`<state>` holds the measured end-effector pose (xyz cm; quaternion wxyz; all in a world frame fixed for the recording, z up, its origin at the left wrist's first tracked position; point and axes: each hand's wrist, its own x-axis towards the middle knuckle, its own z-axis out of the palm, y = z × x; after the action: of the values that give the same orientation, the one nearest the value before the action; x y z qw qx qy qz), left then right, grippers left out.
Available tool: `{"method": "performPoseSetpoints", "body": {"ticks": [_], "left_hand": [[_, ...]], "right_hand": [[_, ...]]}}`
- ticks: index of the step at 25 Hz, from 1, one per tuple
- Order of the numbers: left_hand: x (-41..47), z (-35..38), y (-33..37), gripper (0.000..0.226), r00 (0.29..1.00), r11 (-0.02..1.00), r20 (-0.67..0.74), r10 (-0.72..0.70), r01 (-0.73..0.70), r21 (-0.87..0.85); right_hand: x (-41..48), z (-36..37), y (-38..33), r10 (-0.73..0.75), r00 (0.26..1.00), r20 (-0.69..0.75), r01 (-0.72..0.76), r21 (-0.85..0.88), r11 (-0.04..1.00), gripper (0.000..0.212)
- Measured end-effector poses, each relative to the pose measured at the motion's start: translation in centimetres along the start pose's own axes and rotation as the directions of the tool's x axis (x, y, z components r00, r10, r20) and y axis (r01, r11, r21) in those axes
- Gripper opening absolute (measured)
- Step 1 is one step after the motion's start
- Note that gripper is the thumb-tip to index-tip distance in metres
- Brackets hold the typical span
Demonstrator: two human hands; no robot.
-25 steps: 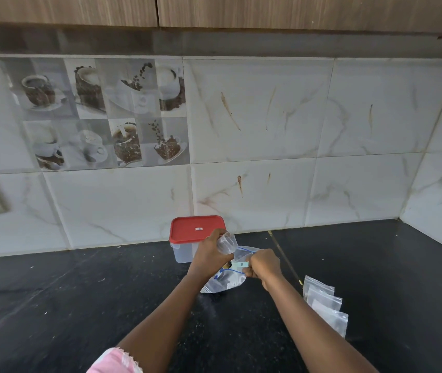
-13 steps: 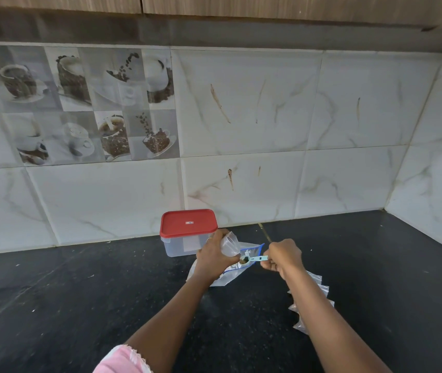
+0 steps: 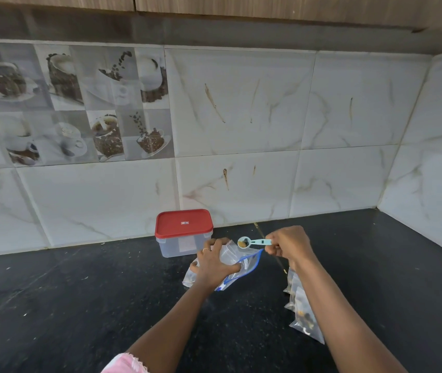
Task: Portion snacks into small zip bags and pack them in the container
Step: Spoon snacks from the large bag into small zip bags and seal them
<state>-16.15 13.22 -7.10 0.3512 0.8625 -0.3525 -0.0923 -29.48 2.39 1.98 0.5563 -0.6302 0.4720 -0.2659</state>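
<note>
My right hand [image 3: 287, 243] pinches the handle of a small light-blue scoop [image 3: 252, 242] that carries a few brown and dark snack pieces. The scoop hovers just above the big blue-rimmed zip bag [image 3: 244, 267] lying on the black counter. My left hand [image 3: 214, 262] grips a small clear zip bag [image 3: 229, 251] over that big bag. A clear container with a red lid [image 3: 184, 232] stands shut against the wall, just behind my left hand.
Several small filled zip bags [image 3: 304, 316] lie on the black counter [image 3: 80, 305] under my right forearm. A tiled wall rises right behind the container and turns a corner at the far right.
My right hand lifted the scoop out of the big bag's mouth with snacks in it and raised it beside the small bag. The left hand kept its hold.
</note>
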Motion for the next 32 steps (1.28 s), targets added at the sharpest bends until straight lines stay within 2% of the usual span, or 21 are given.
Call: {"method": "performPoseSetpoints", "body": {"ticks": [3, 5, 7, 11, 14, 17, 20, 22, 23, 25, 29, 32], "left_hand": [[-0.3, 0.3, -0.2, 0.071, 1.000, 1.000, -0.014, -0.011, 0.011, -0.010], [-0.4, 0.2, -0.3, 0.072, 0.999, 1.000, -0.028, -0.025, 0.025, -0.013], [-0.3, 0.2, -0.4, 0.071, 0.998, 0.999, -0.045, -0.034, 0.032, -0.029], [0.0, 0.3, -0.6, 0.069, 0.997, 0.998, -0.063, -0.050, 0.046, -0.052], [0.2, 0.5, -0.8, 0.070, 0.997, 0.998, -0.058, -0.051, 0.048, -0.049], [0.2, 0.6, -0.8, 0.069, 0.997, 0.996, -0.051, -0.060, 0.056, -0.066], [0.1, 0.2, -0.6, 0.067, 0.997, 0.996, -0.052, -0.058, 0.054, -0.075], [0.2, -0.1, -0.4, 0.064, 0.996, 0.994, -0.055, -0.075, 0.071, -0.078], [0.2, -0.2, -0.4, 0.062, 0.995, 0.994, -0.059, -0.081, 0.076, -0.072], [0.1, -0.3, -0.4, 0.059, 0.994, 0.997, -0.077, -0.072, 0.069, -0.041], [-0.3, -1.1, 0.0, 0.055, 0.993, 0.996, -0.109, -0.045, 0.036, -0.083], [-0.2, -2.8, 0.7, 0.059, 0.992, 0.996, -0.127, -0.022, 0.011, -0.084]], "right_hand": [[-1.2, 1.8, 0.2, -0.180, 0.980, 0.088, 0.195, -0.217, 0.956, 0.023], [-2.0, 2.8, 0.7, -0.335, 0.929, 0.155, 0.369, -0.408, 0.835, 0.030], [-2.6, 3.3, 1.0, -0.445, 0.866, 0.230, 0.496, -0.519, 0.696, 0.033], [-3.4, 2.8, 1.3, -0.513, 0.732, 0.450, 0.679, -0.545, 0.492, 0.032], [-3.5, 2.2, 1.5, -0.534, 0.659, 0.530, 0.746, -0.554, 0.371, 0.034], [-3.0, 1.7, 1.7, -0.573, 0.648, 0.502, 0.746, -0.572, 0.342, 0.036], [-2.2, 0.7, 2.2, -0.667, 0.675, 0.315, 0.694, -0.578, 0.429, 0.032], [-1.8, 0.1, 2.8, -0.664, 0.716, 0.213, 0.630, -0.607, 0.485, 0.029], [-2.0, 0.1, 2.9, -0.639, 0.740, 0.211, 0.602, -0.633, 0.487, 0.029], [-2.2, 0.9, 3.3, -0.590, 0.754, 0.289, 0.586, -0.702, 0.405, 0.033], [-1.1, 3.8, 4.0, -0.460, 0.701, 0.545, 0.684, -0.695, 0.219, 0.039], [0.8, 6.0, 3.9, -0.301, 0.699, 0.648, 0.710, -0.680, 0.184, 0.024]]}}
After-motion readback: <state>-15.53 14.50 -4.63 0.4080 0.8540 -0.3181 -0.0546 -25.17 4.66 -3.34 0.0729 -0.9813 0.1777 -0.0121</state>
